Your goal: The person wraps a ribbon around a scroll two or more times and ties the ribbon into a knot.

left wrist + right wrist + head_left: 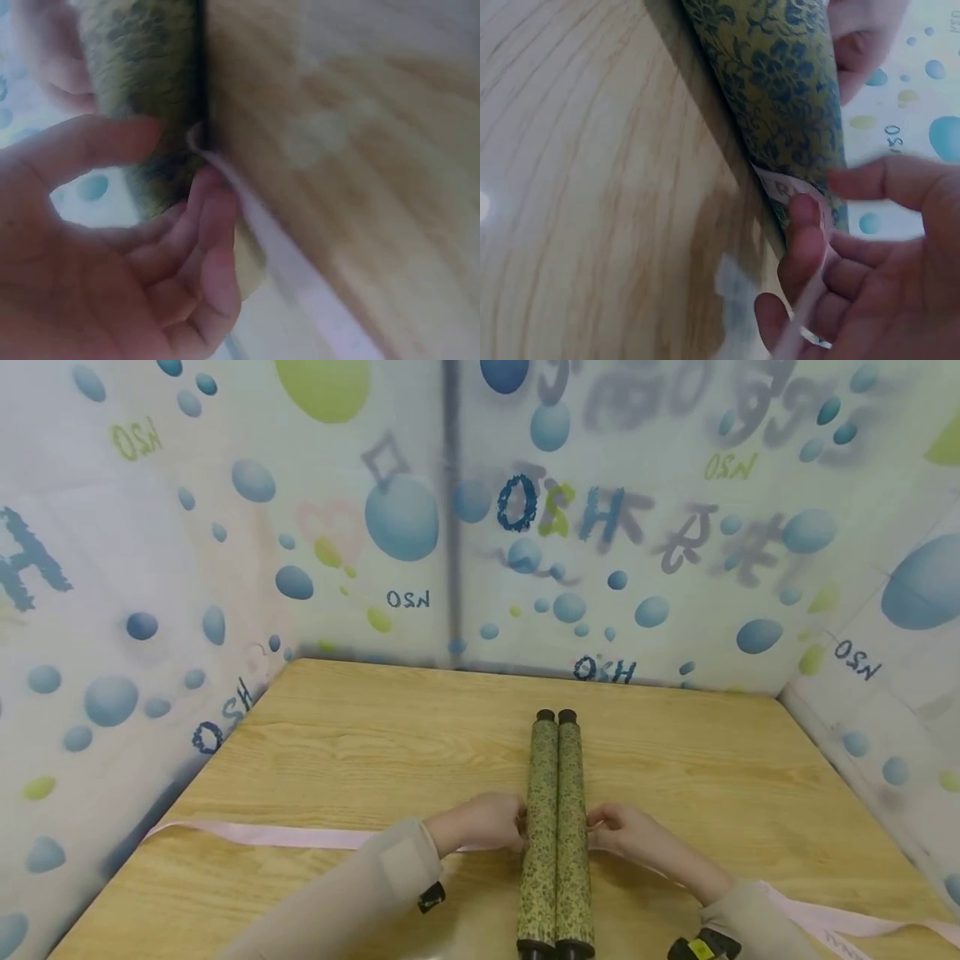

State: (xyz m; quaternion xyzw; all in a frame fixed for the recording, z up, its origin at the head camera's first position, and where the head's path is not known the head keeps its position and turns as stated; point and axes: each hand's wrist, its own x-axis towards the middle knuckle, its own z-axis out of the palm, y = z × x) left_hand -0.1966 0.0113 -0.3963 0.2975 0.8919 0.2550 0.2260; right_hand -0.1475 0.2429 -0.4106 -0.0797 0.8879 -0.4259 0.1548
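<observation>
Two brocade-covered scroll rollers [557, 835], yellow-green with dark flowers and black end knobs, lie side by side on the table, pointing away from me. A pink ribbon [300, 836] emerges from beneath them on both sides. At the left roller, my left hand [483, 821] has its fingers loosely bent; in the left wrist view its thumb lies over the roller and its fingertips are beside the ribbon [285, 255]. To the right, my right hand [630, 835] holds the lettered ribbon [780, 184] with curled fingers, its thumb apart near the brocade [769, 82].
The wooden table [390, 727] has its far edge against a bubble-printed curtain [405, 518]. More ribbon [847, 918] trails across the right side, beneath the right sleeve. A black wrist device [705, 946] sits by each cuff.
</observation>
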